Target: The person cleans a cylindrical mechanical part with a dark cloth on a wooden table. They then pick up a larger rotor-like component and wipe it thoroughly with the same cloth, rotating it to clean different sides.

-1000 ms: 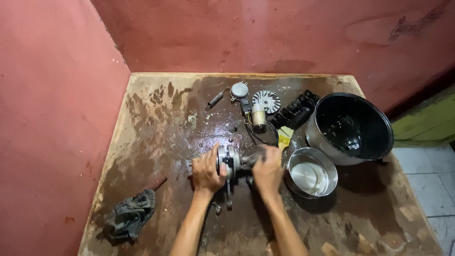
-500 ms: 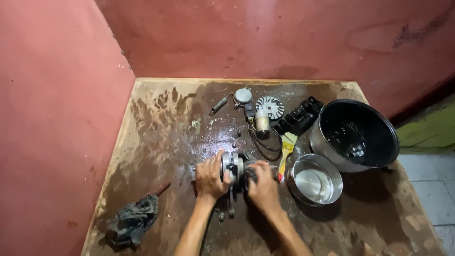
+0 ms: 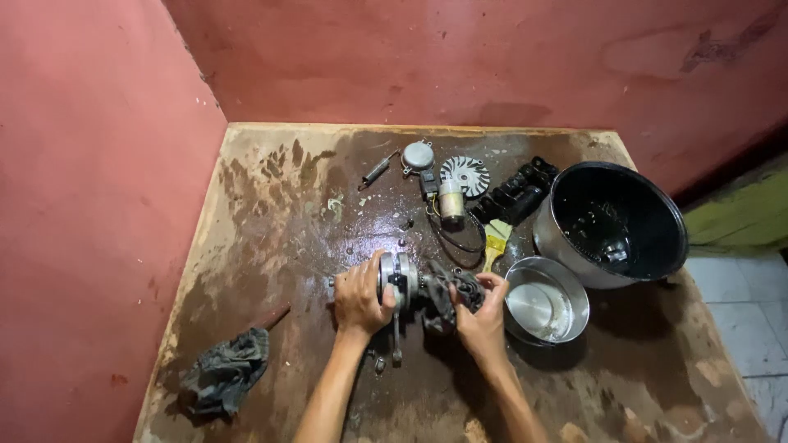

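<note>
Both hands meet at the lower centre of the frame on the stained brown table (image 3: 271,205). Left hand (image 3: 358,297) is wrapped around a silver metal crankshaft with a hanging rod (image 3: 397,283). Right hand (image 3: 480,316) seems clamped on a dark greasy rag (image 3: 447,291) pressed against it. Just right sits a small steel bowl (image 3: 545,310).

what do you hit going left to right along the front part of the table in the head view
dark rag → left hand → metal engine part → right hand → small steel bowl
</note>
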